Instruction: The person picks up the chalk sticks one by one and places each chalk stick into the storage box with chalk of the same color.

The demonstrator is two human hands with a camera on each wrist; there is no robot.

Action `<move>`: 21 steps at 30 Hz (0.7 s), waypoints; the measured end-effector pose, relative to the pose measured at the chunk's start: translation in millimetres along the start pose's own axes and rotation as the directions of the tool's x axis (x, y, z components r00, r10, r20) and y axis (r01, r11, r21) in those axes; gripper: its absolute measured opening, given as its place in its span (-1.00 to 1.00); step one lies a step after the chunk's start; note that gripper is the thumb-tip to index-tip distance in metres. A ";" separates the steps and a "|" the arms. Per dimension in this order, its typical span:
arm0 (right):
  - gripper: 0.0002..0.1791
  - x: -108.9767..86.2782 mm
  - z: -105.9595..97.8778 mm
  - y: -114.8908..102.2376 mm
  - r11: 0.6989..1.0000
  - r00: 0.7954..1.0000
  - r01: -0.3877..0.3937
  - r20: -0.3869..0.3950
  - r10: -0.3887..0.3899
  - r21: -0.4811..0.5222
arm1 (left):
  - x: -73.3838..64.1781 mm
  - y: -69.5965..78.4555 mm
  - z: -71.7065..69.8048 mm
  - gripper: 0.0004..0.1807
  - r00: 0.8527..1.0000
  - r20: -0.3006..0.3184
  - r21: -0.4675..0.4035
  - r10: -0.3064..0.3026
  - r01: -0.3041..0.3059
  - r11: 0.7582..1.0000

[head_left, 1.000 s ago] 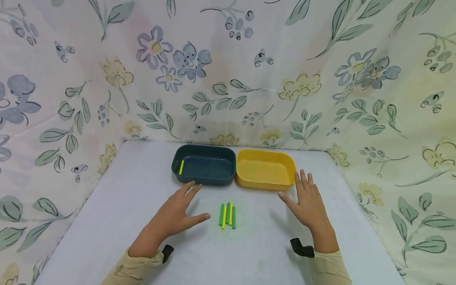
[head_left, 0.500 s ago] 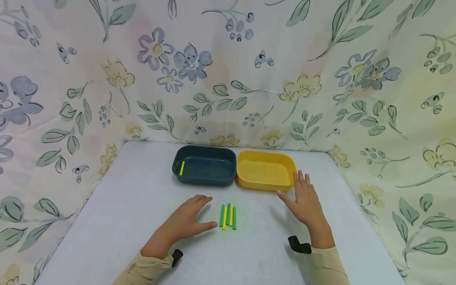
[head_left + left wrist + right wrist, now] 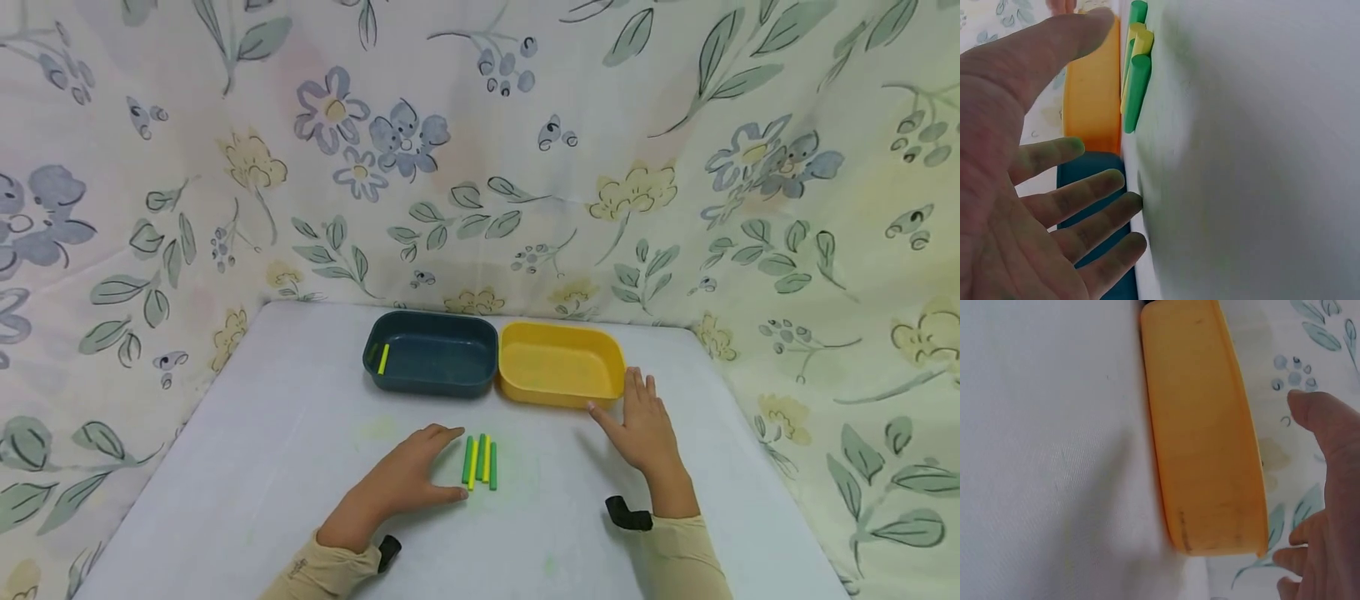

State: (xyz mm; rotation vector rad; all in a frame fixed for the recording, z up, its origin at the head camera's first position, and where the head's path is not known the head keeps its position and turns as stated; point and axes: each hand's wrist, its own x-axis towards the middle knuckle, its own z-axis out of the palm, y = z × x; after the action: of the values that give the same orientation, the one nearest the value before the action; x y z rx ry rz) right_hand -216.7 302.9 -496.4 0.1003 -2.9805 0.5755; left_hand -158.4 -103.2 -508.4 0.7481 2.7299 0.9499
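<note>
Head view: the left hand (image 3: 408,479), thumb and fingers spread and holding nothing, is just beside five green and yellow sticks (image 3: 481,457) on the white surface (image 3: 540,533); the right hand (image 3: 641,429), fingers straight and nothing in it, is near the yellow tray (image 3: 555,399). A yellow stick (image 3: 383,359) lies in the dark blue tray (image 3: 431,387). Left wrist: sticks near the thumb tip. Right wrist: thumb apart from the yellow tray

1. I see a white counter (image 3: 555,517), far edge and both sides meeting floral cloth (image 3: 480,162).
2. Cloth print, as I read it: blue flowers (image 3: 333,110), yellow blossoms (image 3: 633,193), green leaf sprigs (image 3: 780,262), berry clusters (image 3: 508,68).
3. I get cloth in both wrist views too.
</note>
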 end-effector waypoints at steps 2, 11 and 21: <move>0.31 2.2 2.8 2.9 1.000 1.000 -0.005 0.008 0.005 0.005 | 1.1 -0.1 1.8 0.00 1.000 0.006 0.002 0.007 -0.007 1.000; 0.32 26.5 5.8 3.2 0.999 0.999 0.031 -0.017 -0.031 -0.042 | 9.9 1.0 6.9 0.06 1.000 -0.025 0.113 0.016 -0.013 0.994; 0.41 48.8 14.2 4.1 1.000 1.000 -0.008 0.015 0.008 -0.013 | 20.0 -1.5 8.5 0.10 1.000 0.002 0.198 0.022 -0.022 0.980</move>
State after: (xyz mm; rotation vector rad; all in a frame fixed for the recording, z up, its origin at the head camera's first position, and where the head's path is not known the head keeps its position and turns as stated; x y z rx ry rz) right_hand -266.8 299.3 -505.5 0.0926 -2.9996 0.5588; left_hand -173.7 -89.5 -515.7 0.8119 2.8510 0.6885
